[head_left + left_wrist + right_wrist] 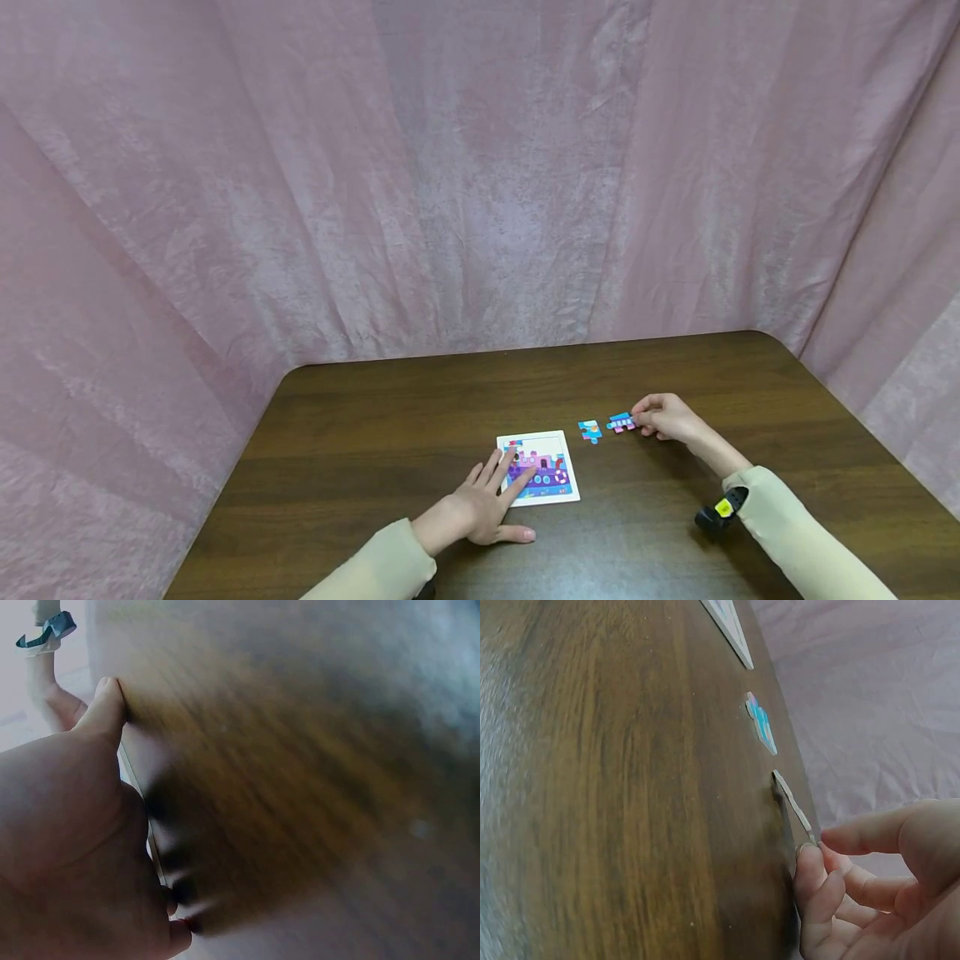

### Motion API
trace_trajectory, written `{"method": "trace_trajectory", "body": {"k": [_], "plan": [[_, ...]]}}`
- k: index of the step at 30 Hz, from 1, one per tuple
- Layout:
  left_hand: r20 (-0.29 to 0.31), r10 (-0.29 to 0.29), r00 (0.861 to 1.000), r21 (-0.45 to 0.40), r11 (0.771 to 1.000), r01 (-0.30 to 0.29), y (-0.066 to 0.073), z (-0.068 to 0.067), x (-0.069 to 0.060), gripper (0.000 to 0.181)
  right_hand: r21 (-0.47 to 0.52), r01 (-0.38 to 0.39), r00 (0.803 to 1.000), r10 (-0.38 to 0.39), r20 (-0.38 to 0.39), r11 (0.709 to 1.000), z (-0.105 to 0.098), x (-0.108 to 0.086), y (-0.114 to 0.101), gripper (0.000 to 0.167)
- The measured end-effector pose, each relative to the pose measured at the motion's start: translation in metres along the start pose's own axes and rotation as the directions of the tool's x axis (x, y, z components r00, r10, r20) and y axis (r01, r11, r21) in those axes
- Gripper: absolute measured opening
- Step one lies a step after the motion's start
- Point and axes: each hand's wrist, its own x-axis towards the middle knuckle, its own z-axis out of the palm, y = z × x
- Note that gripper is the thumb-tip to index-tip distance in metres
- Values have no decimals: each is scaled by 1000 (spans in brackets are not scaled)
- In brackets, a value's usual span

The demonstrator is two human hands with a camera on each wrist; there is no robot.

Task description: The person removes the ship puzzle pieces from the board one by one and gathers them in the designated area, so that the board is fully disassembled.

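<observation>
A square puzzle in a white frame, with a purple and pink ship picture, lies on the table. My left hand rests on its left side with the fingers spread. To the right of the frame lies a loose blue puzzle piece with an orange spot. Just beyond it, my right hand pinches the end of another puzzle piece, blue with a row of pale windows. In the right wrist view this pinched piece is tilted, its near end lifted between thumb and fingers.
The brown wooden table has rounded far corners. Pink velvet curtains hang behind it and along both sides. A black wrist camera with a yellow label is strapped to the right wrist.
</observation>
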Motion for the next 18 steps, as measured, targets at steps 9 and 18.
{"method": "trace_trajectory", "body": {"k": [9, 18], "plan": [[2, 4, 1000, -12, 1000, -4, 0, -1, -1, 89, -83, 18, 999, -21, -34, 996, -2, -3, 1, 19], [13, 6, 1000, -9, 1000, -6, 0, -2, -1, 90, -115, 37, 997, -44, -61, 993, 4, -9, -10, 17]]}}
